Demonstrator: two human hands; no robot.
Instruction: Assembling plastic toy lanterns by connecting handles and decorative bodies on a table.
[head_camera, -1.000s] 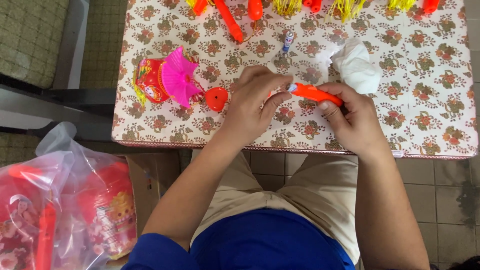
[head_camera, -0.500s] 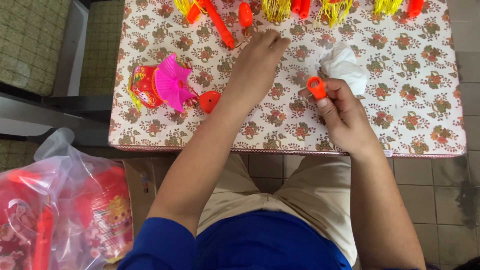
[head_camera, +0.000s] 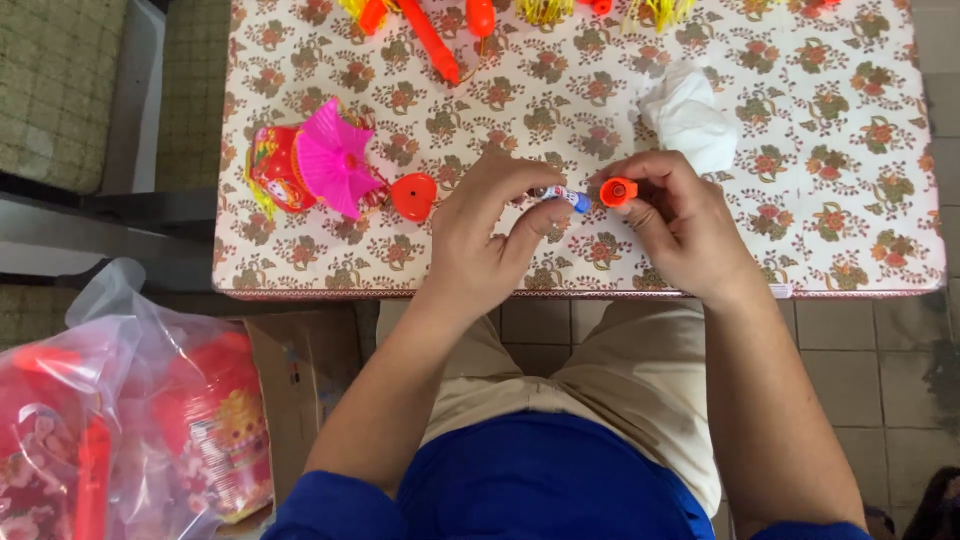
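My right hand (head_camera: 675, 225) grips an orange plastic tube (head_camera: 618, 191) with its round open end turned toward me. My left hand (head_camera: 487, 235) pinches a small battery (head_camera: 564, 196) with a blue end, held just left of the tube's opening. Both hands hover over the near edge of a floral-cloth table (head_camera: 850, 220). A red and pink toy lantern (head_camera: 310, 165) with a red heart-shaped piece (head_camera: 413, 195) lies to the left of my left hand.
A crumpled white tissue (head_camera: 688, 118) lies beyond my right hand. Orange sticks (head_camera: 430, 40) and yellow tassels (head_camera: 545, 10) line the table's far edge. A clear plastic bag of red toys (head_camera: 110, 430) and a cardboard box (head_camera: 300, 390) sit on the floor at lower left.
My left hand reached to the far side of the table, picked up the small battery and came back beside the orange tube. My right hand turned the tube end-on.
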